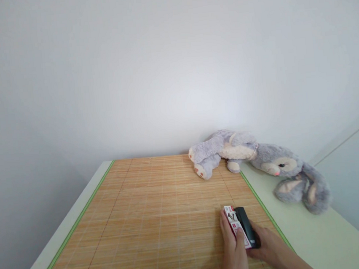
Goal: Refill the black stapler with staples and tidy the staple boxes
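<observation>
Near the right front of the bamboo mat, my left hand (232, 243) is closed around a slim white and red box (234, 221) with printing on its top face. Its thumb presses on that face. Right beside the box lies a black stapler (246, 225), its long side along the box. My right hand (268, 242) grips the stapler from the right at its near end, fingers partly hidden beneath it. Both things are side by side, and I cannot tell whether they rest on the mat or are slightly raised.
A bamboo mat (142, 214) with a green border covers most of the pale table (329, 238). A grey plush rabbit (237, 146) lies on its side along the back right, its ears over the table's right part. Behind stands a white wall (148, 70).
</observation>
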`<action>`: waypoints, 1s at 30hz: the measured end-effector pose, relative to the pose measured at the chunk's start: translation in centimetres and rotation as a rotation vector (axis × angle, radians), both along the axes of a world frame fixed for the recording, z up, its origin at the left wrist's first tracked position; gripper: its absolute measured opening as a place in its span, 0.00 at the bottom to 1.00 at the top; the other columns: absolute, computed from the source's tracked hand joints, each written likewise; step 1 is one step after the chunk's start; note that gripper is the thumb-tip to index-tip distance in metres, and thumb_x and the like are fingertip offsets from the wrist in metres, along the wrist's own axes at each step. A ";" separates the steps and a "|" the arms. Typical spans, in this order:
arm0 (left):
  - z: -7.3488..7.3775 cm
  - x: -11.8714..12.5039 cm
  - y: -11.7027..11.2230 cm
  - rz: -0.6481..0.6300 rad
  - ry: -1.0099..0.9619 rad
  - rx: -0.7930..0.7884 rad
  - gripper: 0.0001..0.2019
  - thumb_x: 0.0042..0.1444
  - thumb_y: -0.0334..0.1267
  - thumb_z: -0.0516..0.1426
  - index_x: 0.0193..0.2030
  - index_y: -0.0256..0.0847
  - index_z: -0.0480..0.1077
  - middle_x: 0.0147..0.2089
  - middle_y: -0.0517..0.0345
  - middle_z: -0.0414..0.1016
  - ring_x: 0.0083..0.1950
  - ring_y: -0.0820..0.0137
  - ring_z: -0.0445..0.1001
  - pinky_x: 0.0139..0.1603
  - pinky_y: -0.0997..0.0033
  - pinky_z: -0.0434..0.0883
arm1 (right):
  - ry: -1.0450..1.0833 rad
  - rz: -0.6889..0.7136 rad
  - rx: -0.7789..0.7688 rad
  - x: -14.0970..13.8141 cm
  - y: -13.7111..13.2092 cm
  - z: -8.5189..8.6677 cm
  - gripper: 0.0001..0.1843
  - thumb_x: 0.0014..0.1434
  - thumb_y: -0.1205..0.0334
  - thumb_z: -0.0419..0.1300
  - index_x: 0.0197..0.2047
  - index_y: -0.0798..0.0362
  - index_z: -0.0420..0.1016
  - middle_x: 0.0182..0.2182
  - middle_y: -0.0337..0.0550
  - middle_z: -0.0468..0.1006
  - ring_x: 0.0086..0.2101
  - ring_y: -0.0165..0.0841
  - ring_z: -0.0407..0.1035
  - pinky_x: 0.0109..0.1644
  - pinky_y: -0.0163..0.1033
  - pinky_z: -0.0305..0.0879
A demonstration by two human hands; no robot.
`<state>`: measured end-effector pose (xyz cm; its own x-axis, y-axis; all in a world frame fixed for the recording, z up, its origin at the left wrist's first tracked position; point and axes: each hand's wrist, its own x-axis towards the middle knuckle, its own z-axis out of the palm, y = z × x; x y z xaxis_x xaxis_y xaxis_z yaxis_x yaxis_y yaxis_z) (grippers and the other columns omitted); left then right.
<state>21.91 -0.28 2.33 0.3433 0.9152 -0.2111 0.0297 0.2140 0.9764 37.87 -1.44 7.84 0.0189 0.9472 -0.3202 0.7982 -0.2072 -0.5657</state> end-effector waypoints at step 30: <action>3.6 -7.8 6.0 -0.265 0.426 0.621 0.35 0.55 0.41 0.68 0.70 0.55 0.65 0.72 0.56 0.70 0.75 0.54 0.64 0.80 0.40 0.49 | 0.032 0.038 -0.004 -1.1 1.5 1.5 0.36 0.47 0.54 0.67 0.61 0.48 0.74 0.41 0.42 0.87 0.38 0.44 0.80 0.41 0.39 0.69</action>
